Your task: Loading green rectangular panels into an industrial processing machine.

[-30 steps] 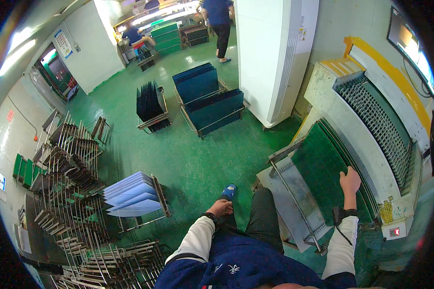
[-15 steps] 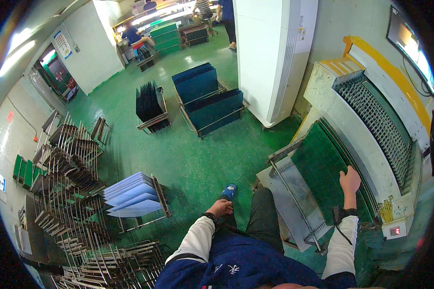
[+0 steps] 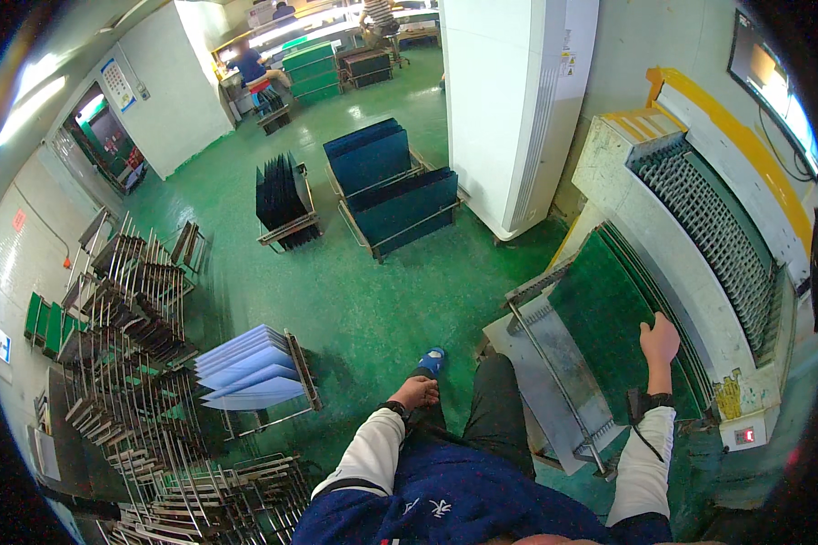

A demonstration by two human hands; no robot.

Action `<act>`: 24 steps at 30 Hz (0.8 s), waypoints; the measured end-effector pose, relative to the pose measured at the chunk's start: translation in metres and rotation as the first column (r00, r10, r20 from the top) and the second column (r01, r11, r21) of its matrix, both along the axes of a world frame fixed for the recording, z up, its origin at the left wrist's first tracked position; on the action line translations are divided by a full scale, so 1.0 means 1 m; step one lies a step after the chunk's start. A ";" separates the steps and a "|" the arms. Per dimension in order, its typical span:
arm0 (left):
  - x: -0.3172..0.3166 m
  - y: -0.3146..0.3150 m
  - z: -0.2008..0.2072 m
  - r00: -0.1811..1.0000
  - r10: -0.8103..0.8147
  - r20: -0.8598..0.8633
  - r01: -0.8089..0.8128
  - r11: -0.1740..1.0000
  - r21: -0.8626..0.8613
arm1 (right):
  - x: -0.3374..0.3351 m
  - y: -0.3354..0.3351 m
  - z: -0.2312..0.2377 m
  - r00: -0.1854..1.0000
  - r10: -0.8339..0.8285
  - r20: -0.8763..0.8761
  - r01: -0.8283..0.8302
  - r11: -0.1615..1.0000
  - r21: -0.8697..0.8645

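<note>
My right hand is at the upper edge of a green panel, its fingers curled and closed on that edge. Several such panels stand side by side in a metal rack at my right. The fingertips are partly hidden by the hand itself. My left hand hangs in front of my body, above my leg, with its fingers folded in and nothing visible in it. Beside the rack, a machine has a curved row of metal rollers.
On the left stand many stacked metal racks and a rack of pale blue sheets. Dark panel racks and blue panel racks stand ahead on the green floor. A tall white cabinet is beside the machine. People sit at lit benches behind.
A person standing at the back has passed almost out of sight behind the white cabinet. My two hands and the panels look the same.
</note>
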State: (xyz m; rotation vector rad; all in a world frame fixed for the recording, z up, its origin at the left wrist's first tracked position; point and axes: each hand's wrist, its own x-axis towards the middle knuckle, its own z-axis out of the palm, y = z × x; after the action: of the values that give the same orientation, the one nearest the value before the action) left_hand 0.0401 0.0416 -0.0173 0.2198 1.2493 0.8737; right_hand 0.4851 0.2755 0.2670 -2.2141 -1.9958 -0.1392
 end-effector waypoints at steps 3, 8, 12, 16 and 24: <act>-0.002 -0.002 -0.002 1.000 -0.004 -0.003 0.004 1.000 0.003 | -0.003 0.000 0.002 1.000 -0.002 0.001 0.002 1.000 -0.011; 0.003 -0.001 -0.004 0.999 0.026 -0.028 -0.025 0.999 0.028 | 0.000 0.002 -0.002 1.000 -0.001 0.015 0.002 1.000 -0.017; 0.003 0.002 -0.005 1.000 0.011 -0.012 -0.011 0.999 0.042 | 0.008 0.004 -0.009 1.000 0.002 0.027 -0.002 1.000 0.014; -0.004 -0.002 -0.014 1.000 -0.010 0.020 0.009 0.999 0.035 | 0.002 0.005 -0.007 1.000 0.007 0.021 -0.007 1.000 0.008; 0.000 0.000 -0.002 0.999 -0.024 -0.030 0.024 1.000 0.007 | 0.009 0.006 -0.015 0.998 0.039 0.050 -0.044 0.996 0.083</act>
State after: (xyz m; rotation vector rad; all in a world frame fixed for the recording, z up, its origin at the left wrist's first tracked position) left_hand 0.0399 0.0417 -0.0192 0.2541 1.2695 0.8570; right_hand 0.4939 0.2819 0.2518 -2.1361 -2.0197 -0.2688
